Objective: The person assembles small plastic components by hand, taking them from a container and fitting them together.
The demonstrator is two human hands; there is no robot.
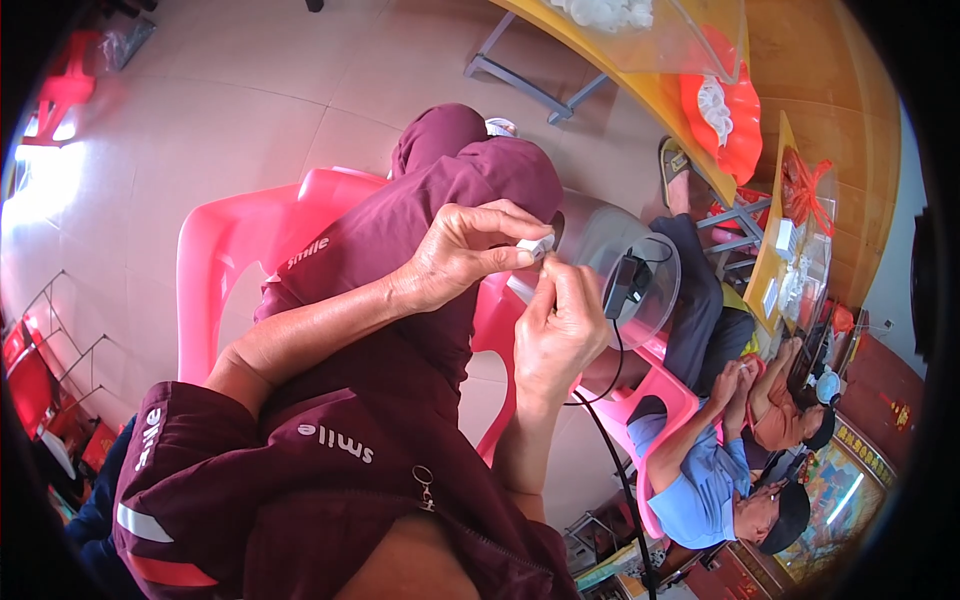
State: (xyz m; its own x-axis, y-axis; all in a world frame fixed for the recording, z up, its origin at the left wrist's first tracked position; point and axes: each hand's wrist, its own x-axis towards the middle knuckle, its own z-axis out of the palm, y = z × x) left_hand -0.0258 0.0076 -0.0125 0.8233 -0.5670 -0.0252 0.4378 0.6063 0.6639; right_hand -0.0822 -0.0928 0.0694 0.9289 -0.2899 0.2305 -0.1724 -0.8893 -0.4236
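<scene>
Pinching a small white piece (537, 245) between our left hand (462, 252) and right hand (556, 325) above our lap, we judge the fitting unfinished; both hands grip it.

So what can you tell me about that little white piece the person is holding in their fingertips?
The small white piece looks like hard plastic, blocky and roughly rectangular, though it is too small to make out finer parts. The left hand pinches it between thumb and fingers, and the right hand reaches up so its fingertips meet the piece from below. It is held above the person's maroon trouser leg.
</scene>
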